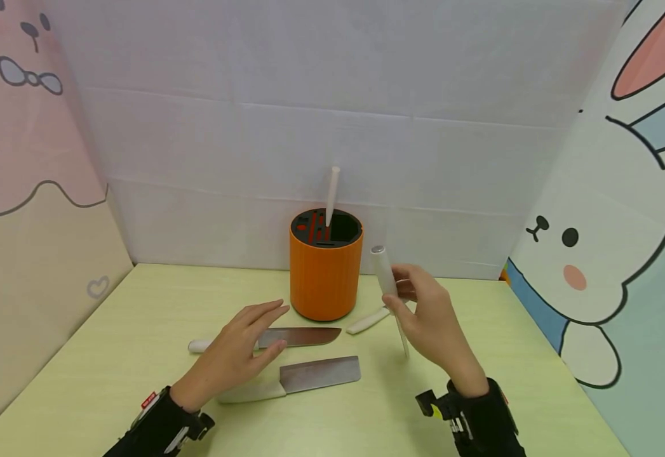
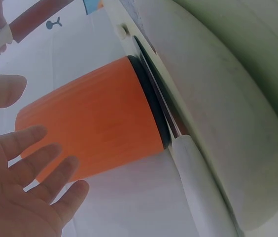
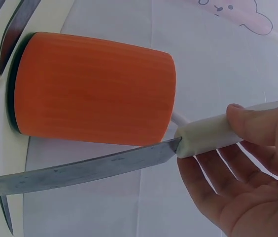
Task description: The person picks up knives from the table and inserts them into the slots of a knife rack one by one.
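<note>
My right hand [image 1: 426, 311] grips a knife by its white handle [image 1: 384, 270], its blade [image 3: 80, 173] pointing down to the right of the orange knife block [image 1: 325, 282]. One white-handled utensil [image 1: 333, 190] stands in the block's black slotted top. Fingers spread, my left hand [image 1: 235, 352] is over a knife with a broad blade [image 1: 306, 336] and a cleaver [image 1: 321, 374] on the table; the left wrist view shows nothing in its fingers. Between block and right hand lies a smaller white-handled knife [image 1: 368, 321], its blade mostly hidden in the head view.
A pale yellow table [image 1: 309, 431] carries everything. Behind the block rises a white backdrop [image 1: 206, 139]. Panels with cartoon animals flank it, a pink one [image 1: 0, 158] at the left and a rabbit one [image 1: 595, 190] at the right.
</note>
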The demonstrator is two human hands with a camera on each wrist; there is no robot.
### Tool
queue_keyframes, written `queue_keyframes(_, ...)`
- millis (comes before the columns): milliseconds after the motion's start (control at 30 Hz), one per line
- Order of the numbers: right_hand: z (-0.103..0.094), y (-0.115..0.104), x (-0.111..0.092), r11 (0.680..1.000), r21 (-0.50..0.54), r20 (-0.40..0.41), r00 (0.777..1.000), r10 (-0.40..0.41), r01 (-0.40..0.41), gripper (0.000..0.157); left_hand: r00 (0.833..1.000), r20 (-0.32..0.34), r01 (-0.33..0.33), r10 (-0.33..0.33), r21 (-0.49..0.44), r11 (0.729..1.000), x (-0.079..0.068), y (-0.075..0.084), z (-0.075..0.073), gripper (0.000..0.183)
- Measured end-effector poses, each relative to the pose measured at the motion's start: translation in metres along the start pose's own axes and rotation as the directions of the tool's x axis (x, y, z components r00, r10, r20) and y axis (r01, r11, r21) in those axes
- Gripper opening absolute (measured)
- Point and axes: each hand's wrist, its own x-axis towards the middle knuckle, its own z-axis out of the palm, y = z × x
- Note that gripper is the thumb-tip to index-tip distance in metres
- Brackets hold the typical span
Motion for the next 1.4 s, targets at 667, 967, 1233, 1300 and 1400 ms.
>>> queue_keyframes(667,0.004,-0.056,0.019,0.946,0.295,-0.082,0.982,0.169,-0.138,0.040,1.000,-0.008,-0.009,0.009,0.002,1.000,0.000,-0.001,0.000,0.060)
queue_keyframes(967,0.007,-0.056,0.017,0.923,0.345,-0.039,0.980,0.197,-0.172,0.041,1.000,-0.010,-0.003,0.003,-0.015,1.000,0.002,0.001,0.000,0.060)
queue_keyframes(1233,0.007,-0.057,0.017,0.922,0.357,-0.041,0.983,0.177,-0.151,0.039,1.000,-0.031,-0.003,-0.002,-0.135,0.991,0.010,0.012,-0.002,0.055)
queue_keyframes(1300,0.007,-0.057,0.017,0.920,0.362,-0.043,0.983,0.177,-0.150,0.039,1.000,-0.025,0.005,-0.009,-0.178,0.984,0.015,0.016,-0.003,0.053)
queue_keyframes(1400,0.008,-0.058,0.016,0.916,0.369,-0.039,0.983,0.182,-0.155,0.040,1.000,-0.025,0.008,-0.013,-0.215,0.977,0.025,0.022,-0.003,0.052)
